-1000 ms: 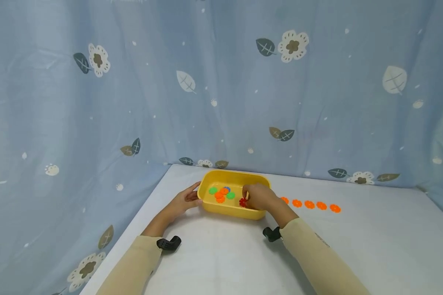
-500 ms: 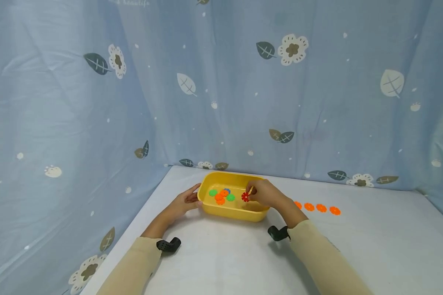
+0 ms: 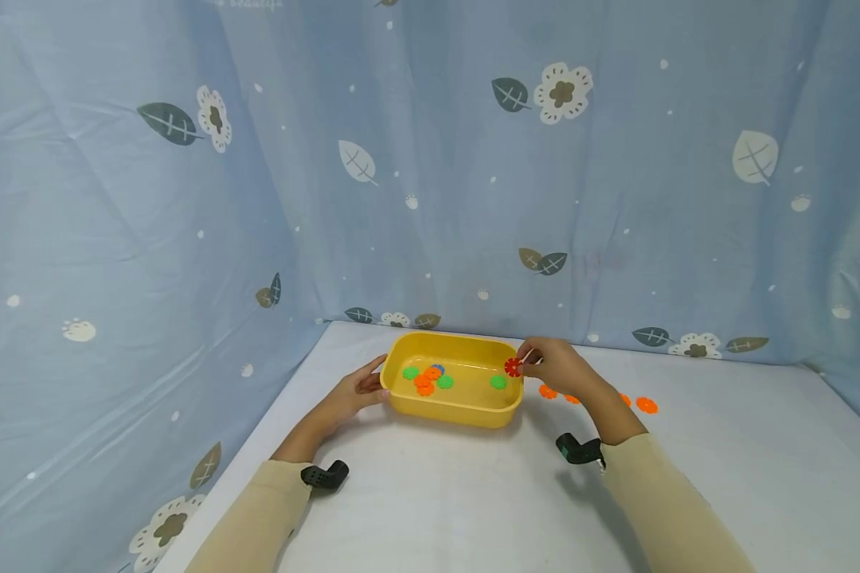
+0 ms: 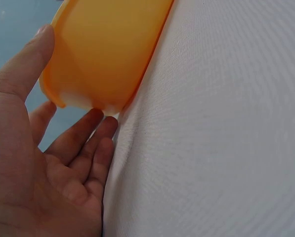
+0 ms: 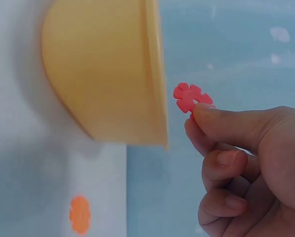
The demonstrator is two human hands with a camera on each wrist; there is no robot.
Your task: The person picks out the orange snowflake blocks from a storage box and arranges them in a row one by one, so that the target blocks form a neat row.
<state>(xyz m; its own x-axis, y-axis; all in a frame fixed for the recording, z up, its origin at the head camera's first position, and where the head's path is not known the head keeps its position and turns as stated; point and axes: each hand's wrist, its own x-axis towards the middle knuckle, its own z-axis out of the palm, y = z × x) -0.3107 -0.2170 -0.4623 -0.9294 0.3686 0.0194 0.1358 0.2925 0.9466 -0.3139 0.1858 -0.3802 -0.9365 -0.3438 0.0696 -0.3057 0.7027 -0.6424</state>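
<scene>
My right hand point(image 3: 560, 368) pinches a red disc point(image 3: 512, 367) by its edge, likely for control, at the tray point(image 3: 444, 411)'s right rim. Left hand point(image 3: 351, 396), digits apart, touches the opposite end, presumably steadying it. Orange discs point(image 3: 647, 405) lie outside, rightward.

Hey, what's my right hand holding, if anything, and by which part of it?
Your right hand pinches a red flower-shaped disc by its edge.
</scene>
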